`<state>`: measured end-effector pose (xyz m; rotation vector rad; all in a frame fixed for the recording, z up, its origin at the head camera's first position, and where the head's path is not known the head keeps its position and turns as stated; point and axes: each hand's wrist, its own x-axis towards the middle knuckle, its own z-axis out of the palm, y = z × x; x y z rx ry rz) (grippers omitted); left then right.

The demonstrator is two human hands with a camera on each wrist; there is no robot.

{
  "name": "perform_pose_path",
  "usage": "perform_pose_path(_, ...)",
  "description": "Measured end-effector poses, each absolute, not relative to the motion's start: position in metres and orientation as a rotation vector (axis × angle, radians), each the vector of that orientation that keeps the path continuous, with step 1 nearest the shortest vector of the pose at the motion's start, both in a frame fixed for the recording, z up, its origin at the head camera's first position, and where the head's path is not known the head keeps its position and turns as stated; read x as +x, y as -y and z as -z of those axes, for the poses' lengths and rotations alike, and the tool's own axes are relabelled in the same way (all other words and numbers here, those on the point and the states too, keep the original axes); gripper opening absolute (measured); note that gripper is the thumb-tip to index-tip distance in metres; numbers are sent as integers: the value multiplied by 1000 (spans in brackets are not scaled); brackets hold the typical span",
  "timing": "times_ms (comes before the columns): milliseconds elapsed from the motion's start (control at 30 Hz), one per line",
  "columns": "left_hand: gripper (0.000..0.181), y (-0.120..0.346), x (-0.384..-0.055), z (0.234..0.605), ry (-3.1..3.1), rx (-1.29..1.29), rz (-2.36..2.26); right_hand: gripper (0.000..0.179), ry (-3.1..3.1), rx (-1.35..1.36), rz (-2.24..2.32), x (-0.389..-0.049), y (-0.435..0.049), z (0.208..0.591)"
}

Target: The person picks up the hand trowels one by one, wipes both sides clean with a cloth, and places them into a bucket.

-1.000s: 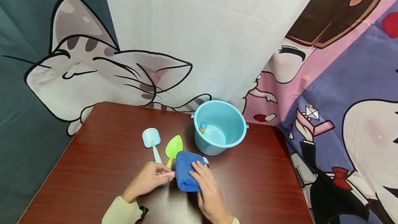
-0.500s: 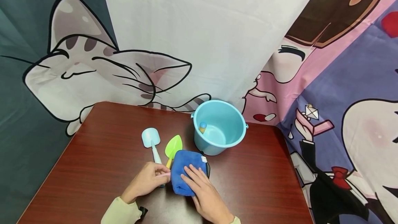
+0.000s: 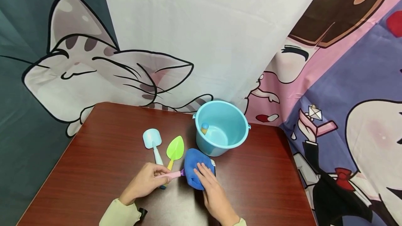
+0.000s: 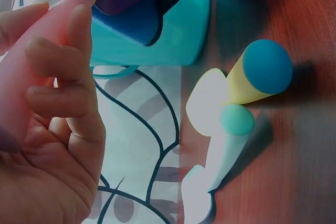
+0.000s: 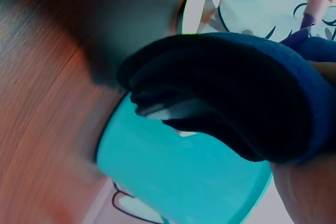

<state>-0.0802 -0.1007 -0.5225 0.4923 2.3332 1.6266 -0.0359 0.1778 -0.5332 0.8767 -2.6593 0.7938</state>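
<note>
My left hand (image 3: 146, 180) grips the pink handle (image 3: 171, 175) of a toy shovel, its fingers curled round it in the left wrist view. The shovel's purple neck (image 3: 183, 172) runs into a folded blue cloth (image 3: 193, 170), which hides most of the head. My right hand (image 3: 215, 193) holds this cloth over the head, its fingers lying across the top. In the right wrist view the cloth (image 5: 220, 93) bends round in a thick fold. A light blue shovel (image 3: 153, 138) and a green trowel (image 3: 175, 148) lie on the table by my left hand.
A light blue bucket (image 3: 202, 142) stands behind the cloth, with a small blue-tipped tan piece (image 3: 204, 127) showing inside. The brown table (image 3: 103, 156) ends at a printed curtain (image 3: 194, 27) at the back.
The cloth slid left to my left fingers, then back right and slightly away, baring the pink handle and purple neck. My right hand moved with it; the left hand stayed nearly still.
</note>
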Motion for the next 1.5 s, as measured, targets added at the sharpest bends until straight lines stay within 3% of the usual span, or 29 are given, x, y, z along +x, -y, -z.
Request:
perform_pose_path(533,13,111,-83,518,-2268,486,-1649,70,2499,574,-839,-37,-198,534)
perform_pose_path(733,7,105,-84,521,-2366,463,-1576,46,2385,582,-860,-36,-190,525)
perform_pose_path(833,7,100,-83,524,-2382,444,-1568,43,2296,650,-876,-37,-182,523)
perform_pose_path(1133,15,88,-82,526,-2335,436,-1621,45,2399,863,-874,-31,-164,526)
perform_pose_path(1333,18,87,-80,524,-2291,424,-1654,80,2530,946,-792,-29,-165,527)
perform_pose_path(1500,13,91,-78,524,-2305,438,-1636,79,2583,903,-784,-29,-169,530)
